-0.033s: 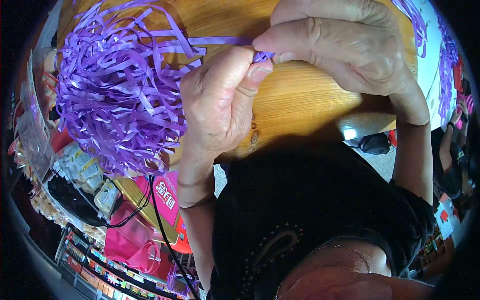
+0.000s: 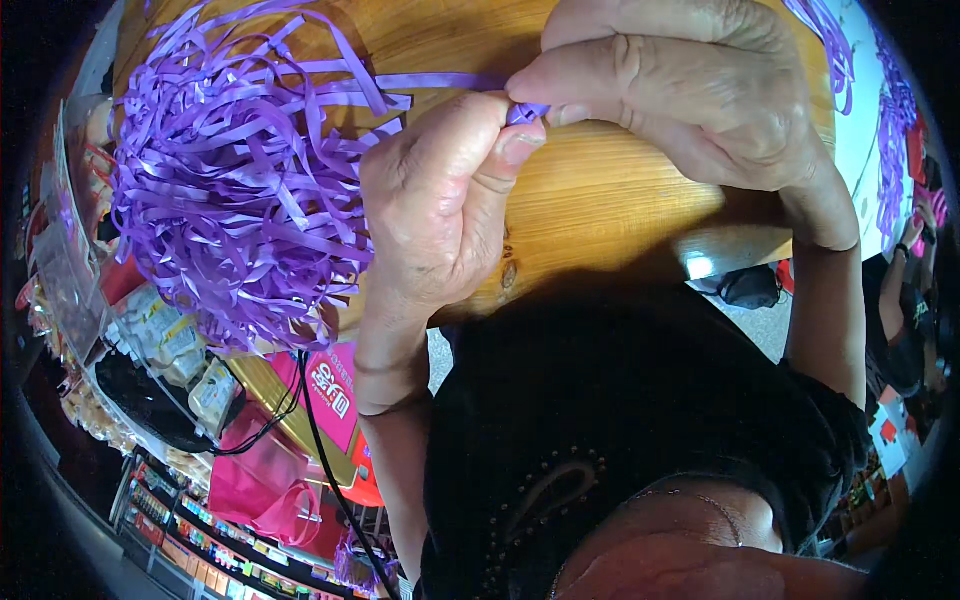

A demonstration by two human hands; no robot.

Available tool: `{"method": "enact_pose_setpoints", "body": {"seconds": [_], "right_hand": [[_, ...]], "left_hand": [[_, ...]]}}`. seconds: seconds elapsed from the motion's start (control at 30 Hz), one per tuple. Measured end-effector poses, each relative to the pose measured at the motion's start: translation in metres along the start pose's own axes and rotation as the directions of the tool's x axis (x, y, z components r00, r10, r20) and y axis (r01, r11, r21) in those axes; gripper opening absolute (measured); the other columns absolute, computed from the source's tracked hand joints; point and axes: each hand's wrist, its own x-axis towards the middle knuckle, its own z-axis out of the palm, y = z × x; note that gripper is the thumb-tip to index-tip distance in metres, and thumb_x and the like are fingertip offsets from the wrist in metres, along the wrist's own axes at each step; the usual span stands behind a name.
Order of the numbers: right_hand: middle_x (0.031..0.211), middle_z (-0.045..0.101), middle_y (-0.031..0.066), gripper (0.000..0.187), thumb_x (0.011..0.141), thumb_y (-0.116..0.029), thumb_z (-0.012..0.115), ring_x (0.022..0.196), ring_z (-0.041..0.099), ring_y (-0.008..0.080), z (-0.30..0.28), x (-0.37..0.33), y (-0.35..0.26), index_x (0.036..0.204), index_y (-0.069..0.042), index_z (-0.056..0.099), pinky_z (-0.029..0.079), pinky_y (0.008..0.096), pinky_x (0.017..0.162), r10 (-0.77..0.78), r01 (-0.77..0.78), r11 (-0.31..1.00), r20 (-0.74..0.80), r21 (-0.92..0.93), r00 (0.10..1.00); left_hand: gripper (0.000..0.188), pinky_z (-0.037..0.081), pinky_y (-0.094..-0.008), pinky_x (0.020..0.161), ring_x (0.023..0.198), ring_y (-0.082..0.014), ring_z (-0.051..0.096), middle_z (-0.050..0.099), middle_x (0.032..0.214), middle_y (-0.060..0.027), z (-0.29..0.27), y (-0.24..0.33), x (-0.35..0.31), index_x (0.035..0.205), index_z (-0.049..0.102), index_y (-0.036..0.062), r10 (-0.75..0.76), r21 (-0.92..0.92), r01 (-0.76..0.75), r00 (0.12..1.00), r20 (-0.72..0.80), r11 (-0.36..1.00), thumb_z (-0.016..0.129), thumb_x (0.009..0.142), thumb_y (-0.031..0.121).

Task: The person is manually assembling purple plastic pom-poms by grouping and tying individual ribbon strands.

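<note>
So the ribbon (image 2: pixel 440 80) being worked is a flat, narrow purple strip, and its long axis goes left to right, pretty much along the bench (image 2: pixel 620 190) rather than toward the near edge. Its left end runs into the pile (image 2: pixel 235 190), and the right end points at the fingertips, where it's bunched into a small folded lump (image 2: pixel 527 114). That lump sits above the far half of the bench, around the middle between the left and right edges.

Left hand (image 2: pixel 435 200) has the lump pinched, thumb against the curled index finger. Right hand (image 2: pixel 700 95) comes in from the other side, thumb and index fingertips closed on it too, back of the hand up.

The pile is a big shaggy tangle, smooth with a satiny shine, loops and loose ends everywhere, covering the bench's left side and spilling over the near left corner. Bench is varnished yellow-brown wood with visible grain and a glossy glare spot by the near right corner.
</note>
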Motion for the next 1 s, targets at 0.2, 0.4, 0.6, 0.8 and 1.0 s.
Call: {"method": "enact_pose_setpoints", "body": {"seconds": [0.2, 0.4, 0.6, 0.8, 1.0], "right_hand": [[0.075, 0.064, 0.0118, 0.013, 0.075, -0.003, 0.069, 0.064, 0.061, 0.0187, 0.003, -0.002, -0.001, 0.085, 0.006, 0.068, 0.048, 0.0271, 0.050, -0.050, 0.050, 0.998, -0.010, -0.046, 0.999], [0.075, 0.064, 0.0125, 0.013, 0.074, -0.003, 0.069, 0.064, 0.062, 0.0199, 0.010, -0.004, 0.001, 0.083, 0.006, 0.068, 0.049, 0.0275, 0.051, -0.102, 0.101, 0.992, -0.014, -0.080, 0.995], [0.074, 0.062, 0.0119, 0.016, 0.071, -0.005, 0.070, 0.064, 0.062, 0.0199, -0.004, 0.009, -0.026, 0.081, 0.006, 0.067, 0.049, 0.0286, 0.053, 0.180, -0.161, 0.978, 0.148, -0.132, 0.972], [0.072, 0.060, 0.0103, 0.016, 0.068, -0.005, 0.070, 0.062, 0.060, 0.0193, 0.000, -0.003, -0.008, 0.079, 0.005, 0.066, 0.048, 0.0294, 0.054, 0.044, -0.022, 0.991, 0.160, -0.133, 0.986], [0.070, 0.058, 0.0095, 0.019, 0.069, -0.009, 0.070, 0.062, 0.059, 0.0201, -0.005, -0.003, -0.011, 0.079, 0.006, 0.065, 0.047, 0.0298, 0.054, 0.030, 0.004, 0.981, 0.174, -0.195, 0.984]], "left_hand": [[0.013, 0.043, -0.0304, 0.052, 0.055, -0.0257, 0.052, 0.054, 0.067, -0.0122, 0.000, 0.005, 0.002, 0.086, 0.058, -0.0008, -0.030, 0.007, 0.030, 1.000, 0.001, 1.000, 0.066, 0.085, 0.008], [0.012, 0.043, -0.0312, 0.051, 0.054, -0.0266, 0.053, 0.053, 0.064, -0.0117, 0.000, 0.008, 0.001, 0.084, 0.058, 0.0008, -0.048, 0.013, 0.048, 0.999, -0.001, 0.999, 0.067, 0.084, 0.009], [0.011, 0.044, -0.0331, 0.051, 0.056, -0.0293, 0.055, 0.054, 0.066, -0.0127, 0.000, 0.005, 0.004, 0.083, 0.058, 0.0034, -0.018, 0.064, 0.016, 1.000, 0.026, 0.998, 0.068, 0.082, 0.009], [0.022, 0.047, -0.0270, 0.072, 0.077, -0.0126, 0.061, 0.068, 0.081, -0.0060, -0.005, 0.016, -0.002, 0.092, 0.066, 0.0002, -0.250, 0.158, 0.228, 0.958, 0.141, 0.961, 0.062, 0.091, 0.022], [0.025, 0.046, -0.0273, 0.071, 0.075, -0.0136, 0.061, 0.066, 0.080, -0.0064, -0.005, 0.018, 0.004, 0.093, 0.065, 0.0008, -0.218, 0.047, 0.213, 0.963, 0.157, 0.976, 0.060, 0.092, 0.025]]}}
